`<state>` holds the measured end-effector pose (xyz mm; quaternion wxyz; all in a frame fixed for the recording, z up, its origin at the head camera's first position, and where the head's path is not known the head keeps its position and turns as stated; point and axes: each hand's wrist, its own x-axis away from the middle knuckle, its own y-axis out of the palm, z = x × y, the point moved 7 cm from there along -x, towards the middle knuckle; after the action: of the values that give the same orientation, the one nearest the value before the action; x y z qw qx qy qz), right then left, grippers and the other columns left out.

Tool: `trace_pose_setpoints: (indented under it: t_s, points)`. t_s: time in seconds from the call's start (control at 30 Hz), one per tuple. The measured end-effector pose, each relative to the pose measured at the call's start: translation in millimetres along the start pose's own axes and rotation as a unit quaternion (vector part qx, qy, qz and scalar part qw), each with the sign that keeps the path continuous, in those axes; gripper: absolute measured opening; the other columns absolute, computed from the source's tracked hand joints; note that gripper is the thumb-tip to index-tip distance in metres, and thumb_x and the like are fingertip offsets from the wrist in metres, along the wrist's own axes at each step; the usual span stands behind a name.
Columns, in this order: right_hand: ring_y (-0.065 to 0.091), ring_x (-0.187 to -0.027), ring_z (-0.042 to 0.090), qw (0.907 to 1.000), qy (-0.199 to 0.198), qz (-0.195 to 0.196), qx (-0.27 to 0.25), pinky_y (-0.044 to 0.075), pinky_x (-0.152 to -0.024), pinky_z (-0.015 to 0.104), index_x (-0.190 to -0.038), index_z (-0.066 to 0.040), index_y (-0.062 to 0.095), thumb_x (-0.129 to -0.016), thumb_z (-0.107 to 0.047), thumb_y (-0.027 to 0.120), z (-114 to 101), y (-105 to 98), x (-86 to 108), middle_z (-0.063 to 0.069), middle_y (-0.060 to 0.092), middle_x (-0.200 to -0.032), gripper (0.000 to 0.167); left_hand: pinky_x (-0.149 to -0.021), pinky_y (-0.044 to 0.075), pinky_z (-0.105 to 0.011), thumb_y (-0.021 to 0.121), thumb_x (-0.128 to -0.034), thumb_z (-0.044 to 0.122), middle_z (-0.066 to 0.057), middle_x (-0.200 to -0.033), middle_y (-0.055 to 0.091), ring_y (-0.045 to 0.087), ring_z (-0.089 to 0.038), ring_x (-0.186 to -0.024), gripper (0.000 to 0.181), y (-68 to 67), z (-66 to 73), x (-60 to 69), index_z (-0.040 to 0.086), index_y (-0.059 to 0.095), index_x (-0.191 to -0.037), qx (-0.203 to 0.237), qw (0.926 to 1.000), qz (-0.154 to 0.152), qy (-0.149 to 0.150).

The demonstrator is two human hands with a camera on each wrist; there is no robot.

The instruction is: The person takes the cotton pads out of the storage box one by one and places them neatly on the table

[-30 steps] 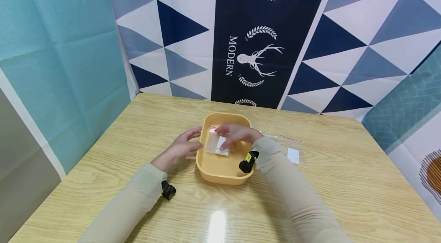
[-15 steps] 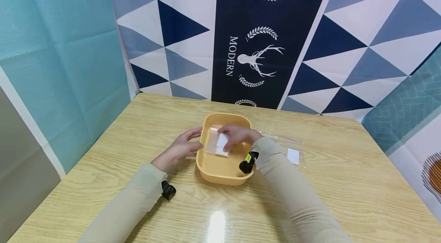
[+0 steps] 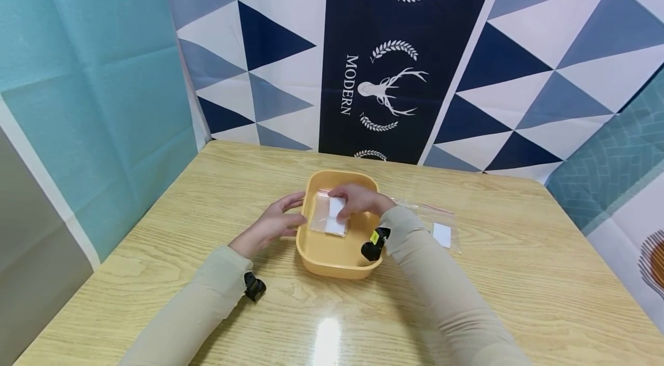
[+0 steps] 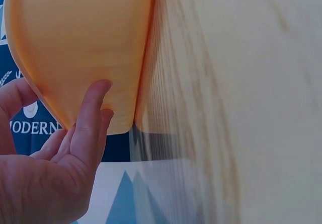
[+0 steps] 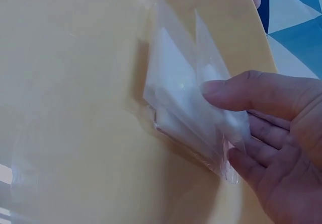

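A wooden table (image 3: 519, 268) bore a yellow, rounded-rectangular plastic tub (image 3: 334, 253). Relaxed, the left hand (image 3: 271, 224) touched its nine-o'clock wall; inside, at eleven o'clock, the right hand (image 3: 359, 201) pinched clear plastic bags (image 3: 325, 218) with white inserts (image 3: 335, 224).

Head view bright, white glare on tabletop (image 3: 328, 334); wrist views dimmer, hazy; soft shadow inside tub (image 5: 95, 148).

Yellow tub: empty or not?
Not empty: the head view shows clear plastic bags inside the yellow tub, the right hand pinching them.
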<state>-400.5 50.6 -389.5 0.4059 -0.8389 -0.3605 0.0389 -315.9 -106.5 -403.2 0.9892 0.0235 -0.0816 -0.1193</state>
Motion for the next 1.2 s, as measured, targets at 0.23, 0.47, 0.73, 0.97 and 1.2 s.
trace_pose_setpoints:
  t_s: [0.23, 0.47, 0.73, 0.97, 1.2]
  points:
    - [0.047, -0.117, 0.025, 0.9998, -0.009, 0.005, -0.017, 0.034, -0.105, 0.036, -0.130, 0.003, 0.050, -0.073, -0.003, 0.074, -6, -6, 3.1, 0.015, 0.052, -0.129, 0.062, -0.084, 0.052, -0.044, 0.056, -0.0864, -0.003, -0.018, -0.144, 0.032, 0.049, -0.038, -0.115, 0.065, 0.1, 0.6, -0.9, 0.009, 0.030, -0.145, -0.003, 1.0000, -0.004, 0.000]
    - [0.046, -0.120, 0.027, 0.9984, -0.036, 0.020, -0.039, 0.034, -0.105, 0.038, -0.131, 0.005, 0.049, -0.073, -0.003, 0.074, -14, -14, 7.1, 0.017, 0.051, -0.130, 0.064, -0.085, 0.052, -0.045, 0.057, -0.0858, -0.003, -0.018, -0.144, 0.032, 0.050, -0.037, -0.115, 0.066, 1.5, 0.4, -0.9, 0.008, 0.030, -0.145, -0.004, 1.0000, -0.007, 0.002]
    - [0.047, -0.115, 0.026, 0.9949, -0.056, 0.030, -0.079, 0.036, -0.103, 0.038, -0.132, 0.004, 0.047, -0.074, -0.001, 0.073, -22, -22, 16.1, 0.017, 0.051, -0.130, 0.064, -0.086, 0.051, -0.045, 0.056, -0.0861, -0.003, -0.018, -0.144, 0.031, 0.049, -0.039, -0.116, 0.066, 1.3, -0.2, 0.1, 0.008, 0.029, -0.145, 0.002, 0.9999, -0.013, 0.001]
    - [0.046, -0.121, 0.028, 0.9909, -0.068, 0.069, -0.093, 0.037, -0.103, 0.039, -0.134, -0.001, 0.047, -0.075, -0.003, 0.075, -28, -31, 28.5, 0.013, 0.050, -0.132, 0.066, -0.085, 0.051, -0.045, 0.056, -0.0865, -0.003, -0.018, -0.145, 0.030, 0.049, -0.040, -0.116, 0.067, 0.5, -1.7, 0.0, 0.008, 0.028, -0.146, -0.002, 0.9999, -0.013, -0.001]
    - [0.047, -0.120, 0.023, 0.9848, -0.076, 0.099, -0.121, 0.042, -0.098, 0.034, -0.136, -0.005, 0.046, -0.074, -0.004, 0.076, -31, -39, 40.0, 0.009, 0.049, -0.133, 0.069, -0.083, 0.053, -0.042, 0.058, -0.0847, -0.003, -0.017, -0.143, 0.033, 0.052, -0.037, -0.112, 0.068, 1.0, -0.1, 1.0, 0.009, 0.030, -0.145, -0.009, 1.0000, -0.003, -0.001]
